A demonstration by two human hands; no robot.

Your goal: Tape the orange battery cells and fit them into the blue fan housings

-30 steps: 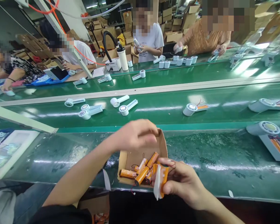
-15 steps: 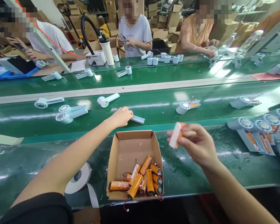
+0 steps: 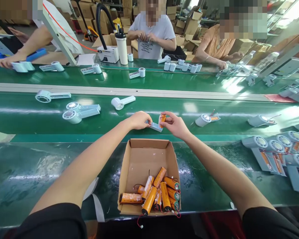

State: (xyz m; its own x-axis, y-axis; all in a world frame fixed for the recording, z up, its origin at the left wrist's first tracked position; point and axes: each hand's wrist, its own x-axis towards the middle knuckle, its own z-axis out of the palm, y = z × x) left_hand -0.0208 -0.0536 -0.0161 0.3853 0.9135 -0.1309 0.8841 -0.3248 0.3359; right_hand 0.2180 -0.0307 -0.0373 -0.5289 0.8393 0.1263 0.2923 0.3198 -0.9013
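On the green belt (image 3: pixel 169 103), beyond the cardboard box, my left hand (image 3: pixel 141 120) grips a pale blue handheld fan housing (image 3: pixel 155 126). The hand covers the fan's head; only its trough-like handle shows, pointing right. My right hand (image 3: pixel 175 125) pinches an orange cylindrical battery (image 3: pixel 162 120), held upright at the handle's far end, with a white strip along its side. Whether battery and handle touch, I cannot tell. Below my hands stands the open cardboard box (image 3: pixel 123 176), with several wired orange batteries (image 3: pixel 149 200) in its near part.
Several fan housings (image 3: pixel 73 117) lie on the belt at left. Fans with batteries in their handles (image 3: pixel 276 156) crowd the right. A white tape roll (image 3: pixel 91 190) is partly behind my left forearm. Co-workers (image 3: pixel 151 36) sit across the line.
My right hand has carried the battery left and away from me, up to the fan handle. My left hand stays on the fan. At far left, a co-worker's arm now reaches to fans.
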